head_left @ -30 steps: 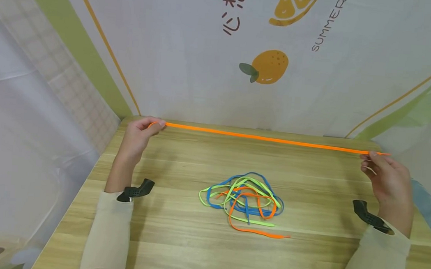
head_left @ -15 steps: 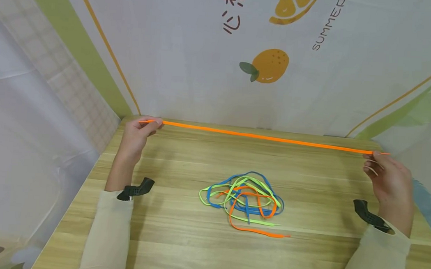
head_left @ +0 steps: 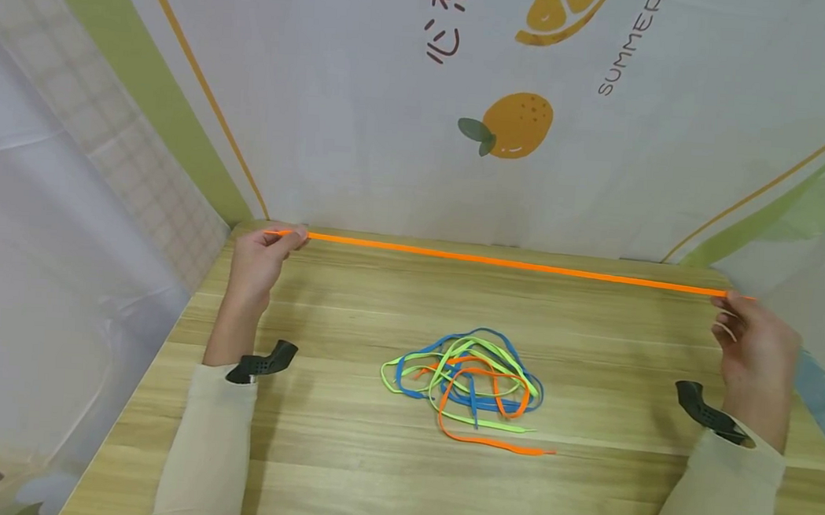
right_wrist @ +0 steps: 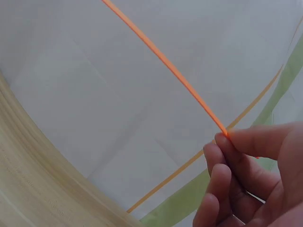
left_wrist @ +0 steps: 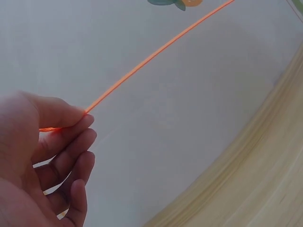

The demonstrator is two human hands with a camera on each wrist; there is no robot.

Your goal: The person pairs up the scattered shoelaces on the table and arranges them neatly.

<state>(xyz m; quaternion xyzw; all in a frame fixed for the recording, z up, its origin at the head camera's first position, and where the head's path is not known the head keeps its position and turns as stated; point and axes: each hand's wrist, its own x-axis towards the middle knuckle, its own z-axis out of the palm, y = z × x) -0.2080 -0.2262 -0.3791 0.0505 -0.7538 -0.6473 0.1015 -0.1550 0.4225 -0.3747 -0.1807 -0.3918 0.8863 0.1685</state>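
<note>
Running taut beyond the tangled shoelaces [head_left: 476,370], the orange shoelace [head_left: 518,265] is pinched near its ends by the left hand [head_left: 254,265] and right hand [head_left: 760,342]; probably light and limp, it is best held there.

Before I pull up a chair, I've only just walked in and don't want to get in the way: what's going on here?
A person is holding an orange lace stretched out straight, raised off the wooden table. The left hand pinches it near one end, the right hand near the other. A loose tangle of blue, yellow-green and orange laces lies nearer the person, touched by neither hand.
</note>
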